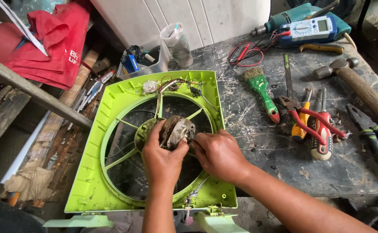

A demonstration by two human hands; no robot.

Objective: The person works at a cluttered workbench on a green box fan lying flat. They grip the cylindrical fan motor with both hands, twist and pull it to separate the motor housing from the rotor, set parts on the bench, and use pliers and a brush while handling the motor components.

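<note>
Left hand [163, 157]: wrapped around the near side of the motor [177, 131], thumb on its top; the closed fingers hide the motor's lower part.
Right hand [219, 155]: closed against the motor's right side; fingertips hidden, so what they pinch cannot be told.
Motor: at the hub of the green fan frame [111, 129], tilted; long axis cannot be made out.
Fan frame: flat on the table [327, 172], its near edge cut off; wires [176, 83] bunched at its far edge.
Plastic tub [148, 64]: beyond the frame, holding small parts, too cluttered to identify.
Clear cup [178, 43]: just right of the tub; contents unclear.
</note>
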